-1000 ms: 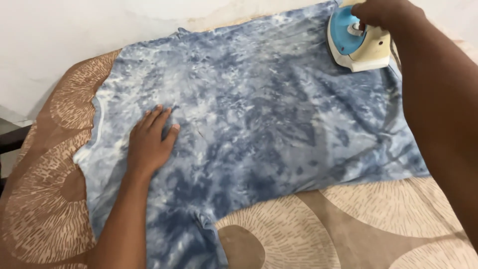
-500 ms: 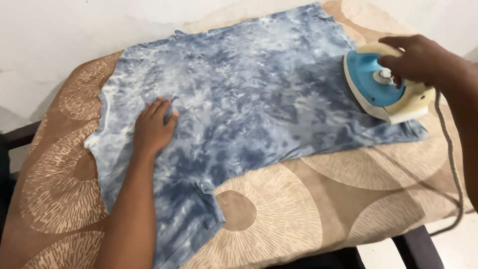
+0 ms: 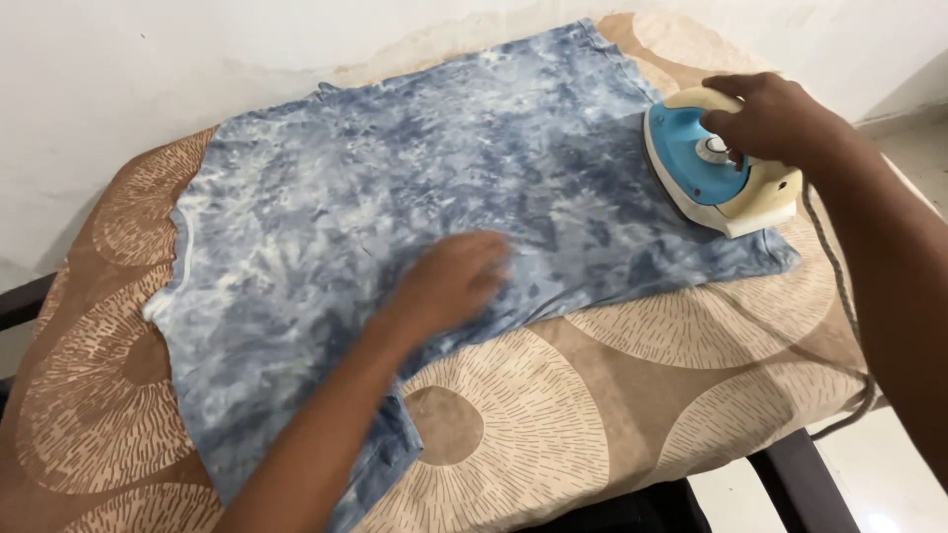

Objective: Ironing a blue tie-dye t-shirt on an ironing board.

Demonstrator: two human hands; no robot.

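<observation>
The shirt, blue and white tie-dye, lies spread flat on the patterned brown cover, reaching toward its far edge by the wall. The left hand rests on the shirt's near hem, blurred, fingers impossible to tell. Near the cover's right edge, the right hand grips the iron, which sits on the shirt's right end.

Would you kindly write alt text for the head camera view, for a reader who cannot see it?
A person's right hand grips a blue and cream iron on the right end of a blue tie-dye shirt, while the blurred left hand lies flat on the shirt's near edge. The shirt is spread on a brown and beige patterned cloth over a table, beside a white wall.
</observation>
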